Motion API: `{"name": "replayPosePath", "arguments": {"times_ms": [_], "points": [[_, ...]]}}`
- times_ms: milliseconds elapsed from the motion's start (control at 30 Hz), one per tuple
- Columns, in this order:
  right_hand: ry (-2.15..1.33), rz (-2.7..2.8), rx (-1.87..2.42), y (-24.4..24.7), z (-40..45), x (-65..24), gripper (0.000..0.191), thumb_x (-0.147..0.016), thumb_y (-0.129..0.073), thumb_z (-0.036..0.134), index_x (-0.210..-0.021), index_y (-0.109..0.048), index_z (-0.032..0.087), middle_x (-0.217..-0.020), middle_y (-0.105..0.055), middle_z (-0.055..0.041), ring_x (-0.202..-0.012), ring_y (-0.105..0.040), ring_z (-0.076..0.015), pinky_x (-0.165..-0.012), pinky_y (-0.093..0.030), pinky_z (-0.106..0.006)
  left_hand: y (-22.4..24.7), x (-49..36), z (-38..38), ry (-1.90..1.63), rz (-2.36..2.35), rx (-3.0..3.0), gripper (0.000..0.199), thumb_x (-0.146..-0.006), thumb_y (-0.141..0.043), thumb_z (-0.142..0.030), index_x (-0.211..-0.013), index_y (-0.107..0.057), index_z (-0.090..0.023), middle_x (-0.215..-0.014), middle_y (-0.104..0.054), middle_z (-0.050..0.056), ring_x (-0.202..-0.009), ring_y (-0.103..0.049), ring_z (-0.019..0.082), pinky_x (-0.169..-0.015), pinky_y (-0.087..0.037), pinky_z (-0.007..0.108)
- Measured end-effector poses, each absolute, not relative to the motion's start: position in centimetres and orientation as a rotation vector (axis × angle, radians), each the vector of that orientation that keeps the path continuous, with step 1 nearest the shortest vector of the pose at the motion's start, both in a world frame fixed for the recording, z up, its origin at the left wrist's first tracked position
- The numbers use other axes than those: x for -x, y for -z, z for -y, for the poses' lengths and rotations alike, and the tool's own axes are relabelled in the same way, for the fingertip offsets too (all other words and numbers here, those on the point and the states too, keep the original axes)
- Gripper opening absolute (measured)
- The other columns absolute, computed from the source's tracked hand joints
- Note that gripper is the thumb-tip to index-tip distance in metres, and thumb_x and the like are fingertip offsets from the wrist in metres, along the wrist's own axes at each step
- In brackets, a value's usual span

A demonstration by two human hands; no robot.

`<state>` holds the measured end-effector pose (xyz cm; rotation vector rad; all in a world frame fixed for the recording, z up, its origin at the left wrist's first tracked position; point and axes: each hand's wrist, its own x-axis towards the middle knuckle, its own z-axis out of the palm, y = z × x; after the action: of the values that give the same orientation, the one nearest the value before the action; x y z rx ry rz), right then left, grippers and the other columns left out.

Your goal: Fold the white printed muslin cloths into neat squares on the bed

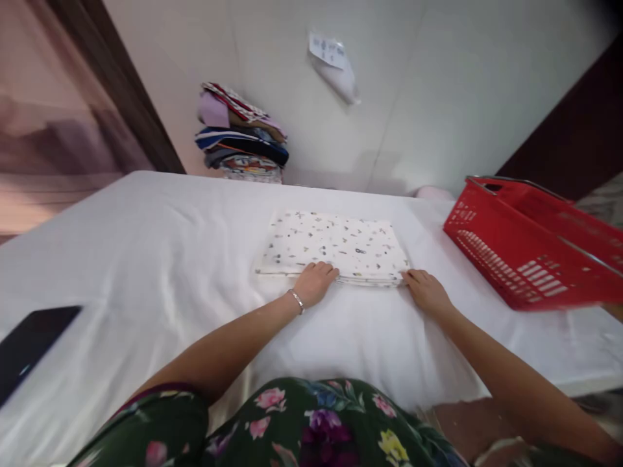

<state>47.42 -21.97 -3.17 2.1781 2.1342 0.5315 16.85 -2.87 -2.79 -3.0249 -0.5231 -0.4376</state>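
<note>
A white cloth with small dark prints [335, 245] lies folded into a flat rectangle on the white-covered table [160, 259]. My left hand [315, 283], with a bracelet at the wrist, is closed on the middle of its near edge. At the near right corner of the cloth, my right hand [424, 289] pinches the folded layers between thumb and fingers. Both palms stay outside the near edge, and the layers show between my two hands.
A red plastic basket [506, 259] stands at the right. A black phone-like object [34, 344] lies at the far left. Beyond the table's far edge is a stack of folded clothes [243, 139] by the wall, where a paper [333, 61] hangs.
</note>
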Motion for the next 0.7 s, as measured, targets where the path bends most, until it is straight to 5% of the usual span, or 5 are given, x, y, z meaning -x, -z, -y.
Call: {"name": "replayPosePath", "arguments": {"times_ms": [267,700], "points": [[-0.739,-2.240,-2.030,3.8,21.4,-48.2,0.033,-0.083,-0.041,0.011,-0.110,-0.060,0.011,-0.104,-0.060,-0.0145,-0.094,-0.054,-0.0235,-0.079,-0.047,-0.035,1.9,-16.8,3.4,0.271,0.710,3.015,0.035,-0.080,-0.042,-0.006,-0.112,-0.049,-0.018,-0.112,-0.055,0.009,-0.100,-0.048,0.022,-0.078,-0.037,0.036],[-0.740,-2.298,-2.149,4.0,24.1,-50.1,0.031,-0.081,-0.041,0.019,-0.104,-0.062,0.016,-0.100,-0.060,-0.0126,-0.090,-0.056,-0.0240,-0.083,-0.048,-0.038,2.0,-11.4,1.5,0.276,0.767,2.922,0.026,-0.085,-0.035,-0.006,-0.099,-0.054,-0.016,-0.095,-0.058,0.010,-0.091,-0.049,0.021,-0.076,-0.036,0.035]]}}
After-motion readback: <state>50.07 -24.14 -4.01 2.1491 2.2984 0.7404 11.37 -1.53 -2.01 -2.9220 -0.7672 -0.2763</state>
